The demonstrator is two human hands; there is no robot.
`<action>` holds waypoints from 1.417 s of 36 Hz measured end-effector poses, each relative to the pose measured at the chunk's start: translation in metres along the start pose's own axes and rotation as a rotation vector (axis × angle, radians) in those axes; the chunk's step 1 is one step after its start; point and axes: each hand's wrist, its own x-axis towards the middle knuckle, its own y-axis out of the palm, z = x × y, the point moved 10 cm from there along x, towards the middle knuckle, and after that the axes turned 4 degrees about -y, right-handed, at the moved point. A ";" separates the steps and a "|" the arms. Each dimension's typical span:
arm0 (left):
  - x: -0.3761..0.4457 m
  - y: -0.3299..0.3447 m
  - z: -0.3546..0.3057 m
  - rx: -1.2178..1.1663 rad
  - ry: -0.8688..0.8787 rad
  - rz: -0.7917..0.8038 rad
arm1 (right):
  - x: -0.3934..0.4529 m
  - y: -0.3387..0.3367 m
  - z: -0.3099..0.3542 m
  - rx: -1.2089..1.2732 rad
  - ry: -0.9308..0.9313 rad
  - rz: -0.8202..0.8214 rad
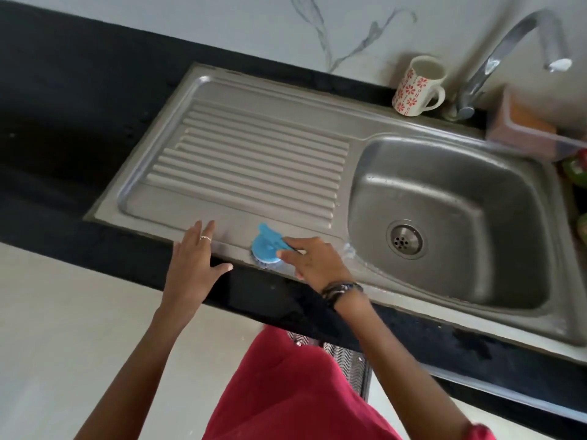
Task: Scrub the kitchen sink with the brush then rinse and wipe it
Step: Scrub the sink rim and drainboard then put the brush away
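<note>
A steel kitchen sink [359, 128] is set in a black counter, with a ribbed drainboard [251, 160] on the left and a bowl with a drain [405, 241] on the right. My right hand [313, 260] grips a round blue brush [268, 244], bristles down on the sink's front rim beside the drainboard. My left hand [193, 252] lies flat with fingers spread on the front rim and counter edge, just left of the brush, holding nothing. A little foam [349, 250] sits on the rim near the bowl's front left corner.
A white mug with red flowers [416, 87] stands behind the sink near the curved tap [508, 55]. A clear box holding an orange sponge [536, 122] sits right of the tap. Green and red items [578, 173] lie at the right edge. The black counter [63, 122] extends left.
</note>
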 end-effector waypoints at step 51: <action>0.098 -0.092 0.164 -0.016 0.159 0.190 | 0.072 0.101 0.118 0.087 0.180 -0.100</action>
